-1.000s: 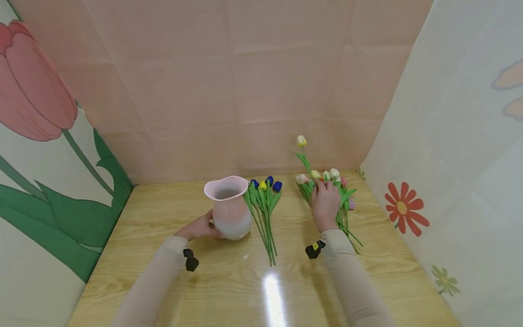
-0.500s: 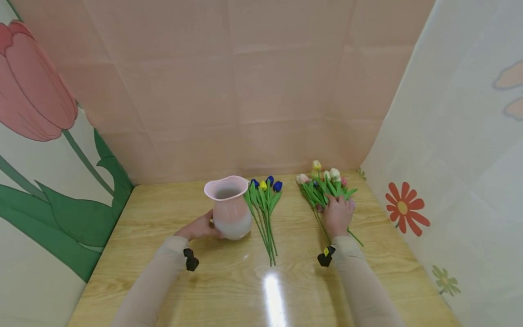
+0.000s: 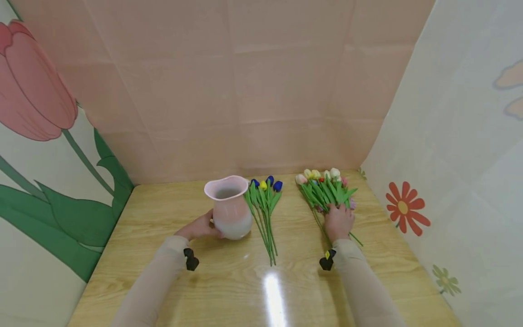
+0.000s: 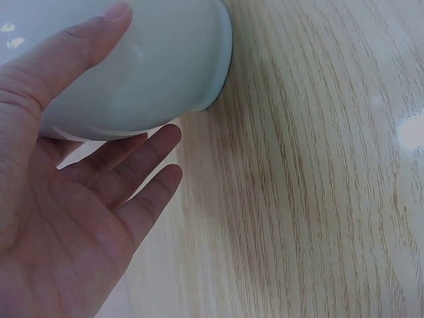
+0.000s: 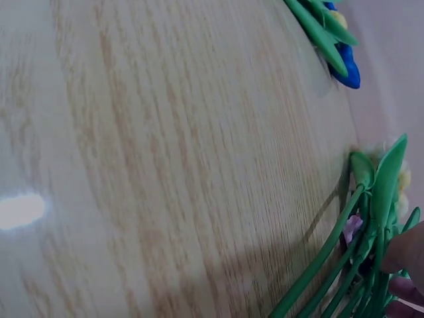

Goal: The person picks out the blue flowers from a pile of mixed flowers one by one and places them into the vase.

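Note:
My left hand [image 3: 203, 226] holds the side of a pink and white vase [image 3: 232, 218] with a wavy rim, which stands upright on the table. In the left wrist view the thumb lies along the glossy vase [image 4: 152, 73] and the fingers reach round its underside. At the right, my right hand [image 3: 339, 221] grips the stems of a bunch of artificial tulips [image 3: 327, 190] with white, yellow, pink and purple heads. Up close, the right wrist view has the thumb and fingertips [image 5: 405, 255] at the green stems [image 5: 331, 265]; much of that hand is out of frame.
Between the vase and my right hand lies a smaller bunch of blue and yellow tulips [image 3: 265, 200], stems toward me. The wooden table [image 3: 229, 281] ends at a pink backdrop [image 3: 253, 91], with printed flower panels on both sides.
My right hand has lowered the raised pale yellow tulip onto the right bunch and moved down toward the stems, nearer to me. The left hand and vase have stayed put.

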The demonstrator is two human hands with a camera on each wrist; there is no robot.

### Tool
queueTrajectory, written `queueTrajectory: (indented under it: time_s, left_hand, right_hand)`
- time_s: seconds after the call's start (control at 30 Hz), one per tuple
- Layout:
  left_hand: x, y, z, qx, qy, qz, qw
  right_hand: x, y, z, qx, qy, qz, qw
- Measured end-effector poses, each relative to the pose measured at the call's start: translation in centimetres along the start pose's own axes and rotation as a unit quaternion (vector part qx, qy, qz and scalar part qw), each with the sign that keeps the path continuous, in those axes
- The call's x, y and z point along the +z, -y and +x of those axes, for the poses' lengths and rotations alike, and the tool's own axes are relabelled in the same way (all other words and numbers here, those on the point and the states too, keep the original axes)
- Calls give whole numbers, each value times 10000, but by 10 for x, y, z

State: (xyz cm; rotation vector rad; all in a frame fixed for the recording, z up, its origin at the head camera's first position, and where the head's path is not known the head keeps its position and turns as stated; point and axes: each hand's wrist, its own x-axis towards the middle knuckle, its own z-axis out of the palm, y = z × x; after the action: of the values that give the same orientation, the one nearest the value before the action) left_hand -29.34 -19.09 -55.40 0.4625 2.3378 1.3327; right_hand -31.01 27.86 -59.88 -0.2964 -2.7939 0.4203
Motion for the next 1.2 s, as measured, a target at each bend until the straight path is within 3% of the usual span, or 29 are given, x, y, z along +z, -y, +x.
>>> queueTrajectory:
  time_s: [0.2, 0.5, 0.9, 1.2]
  left_hand:
    - [0, -3, -1, -61, -19, 91, 9999]
    - [0, 1, 0, -14, -11, 11, 10000]
    - [0, 7, 3, 63, 68, -13, 10000]
    - [0, 6, 2, 16, 26, -13, 10000]
  right_hand:
    - [-1, 10, 1, -57, -289, -86, 9995]
    - [2, 49, 1, -885, -844, 194, 9923]
    - [20, 127, -40, -1922, 107, 129, 9812]
    - [48, 145, -65, -1966, 545, -186, 9788]
